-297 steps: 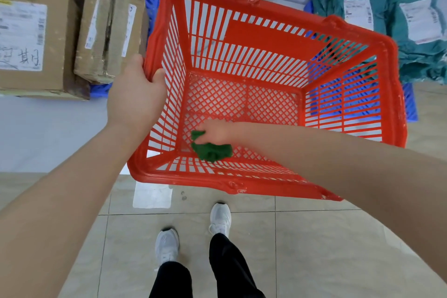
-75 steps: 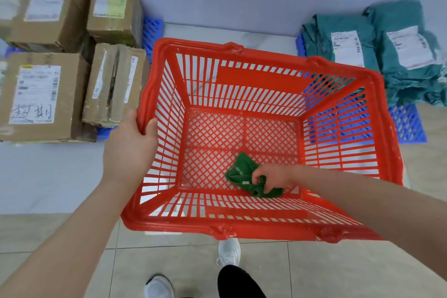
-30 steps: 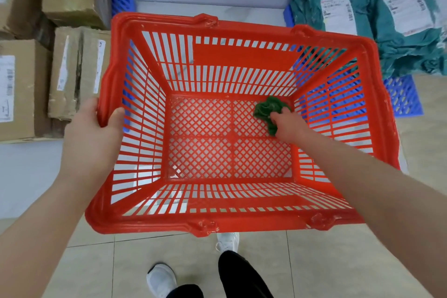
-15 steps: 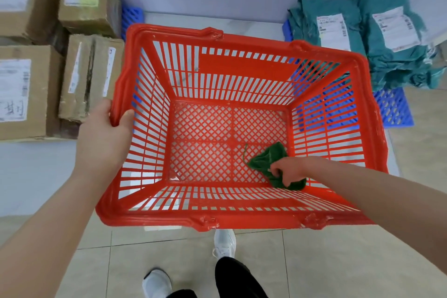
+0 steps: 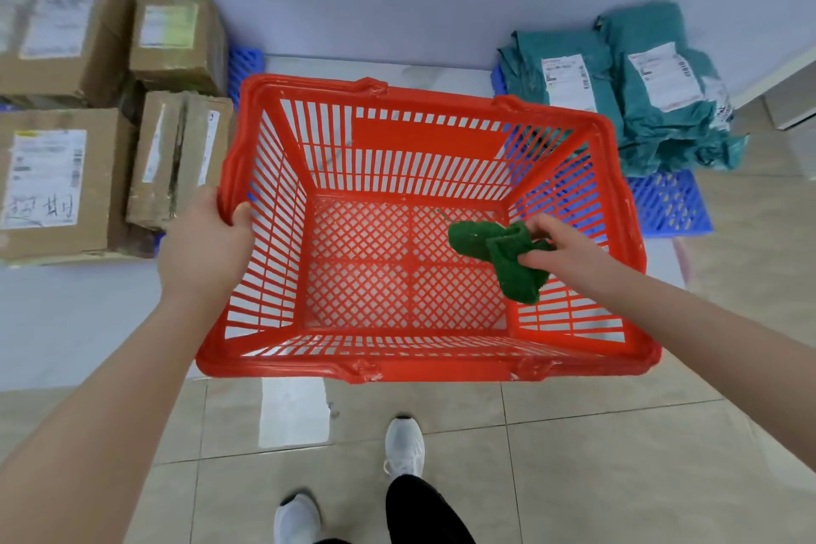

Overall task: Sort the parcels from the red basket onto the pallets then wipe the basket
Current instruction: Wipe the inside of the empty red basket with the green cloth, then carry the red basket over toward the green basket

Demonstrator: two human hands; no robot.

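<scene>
The red basket [image 5: 424,367] is held up in front of me, with only a cloth inside it. My left hand [image 5: 205,245] grips the basket's left rim, thumb over the edge. My right hand [image 5: 558,245] reaches inside over the right wall and pinches a crumpled green cloth [image 5: 499,254], which hangs above the right part of the mesh bottom. Brown cardboard parcels [image 5: 66,172] are stacked at the left. Teal bag parcels [image 5: 618,88] lie on a blue pallet [image 5: 666,203] at the right.
A grey wall runs behind the two piles. Part of another blue pallet [image 5: 245,64] shows behind the cardboard boxes. Below the basket are beige floor tiles and my white shoes [image 5: 404,446]. A white object stands at the far right edge.
My right hand has lifted the green cloth from the near right corner of the bottom toward the right wall. The basket sits a little lower in view, the left hand still gripping its rim.
</scene>
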